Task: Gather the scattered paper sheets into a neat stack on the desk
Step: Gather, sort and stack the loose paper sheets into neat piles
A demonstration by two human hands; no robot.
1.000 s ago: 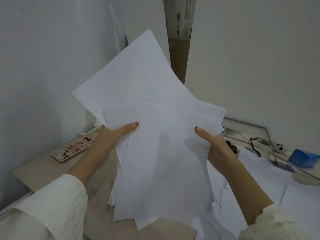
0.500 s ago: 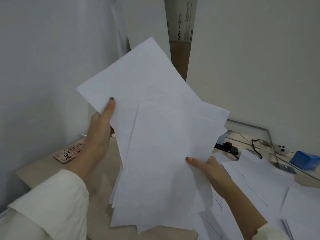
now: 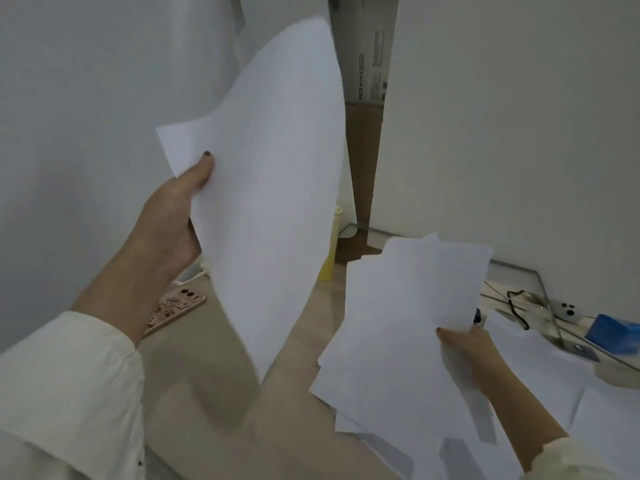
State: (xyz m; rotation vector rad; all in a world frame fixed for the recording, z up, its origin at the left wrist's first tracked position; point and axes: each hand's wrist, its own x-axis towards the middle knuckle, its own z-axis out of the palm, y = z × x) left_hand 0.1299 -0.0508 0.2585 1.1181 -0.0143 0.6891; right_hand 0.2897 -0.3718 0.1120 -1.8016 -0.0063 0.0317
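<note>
The left hand (image 3: 169, 216) was raised above the desk (image 3: 221, 386), pinching a single white sheet (image 3: 273, 168) near its left edge, thumb on the front face with a dark-painted nail, fingers hidden behind; the sheet hung upright and bowed in a curve, its lower corner tapering down toward the desk surface. The right hand (image 3: 467, 348) sat lower and to the right, closed on an untidy bundle of sheets (image 3: 405, 327) by its right edge, thumb on top; the bundle's edges were fanned and misaligned, and it was well apart from the single sheet. More loose sheets (image 3: 540, 379) lay spread on the desk under and beyond the right forearm. A phone (image 3: 173, 306) in a pink patterned case lay flat near the wall behind the left wrist, a yellow container (image 3: 327, 254) stood partly hidden behind the raised sheet, and a blue box (image 3: 613, 336) sat at the far right
</note>
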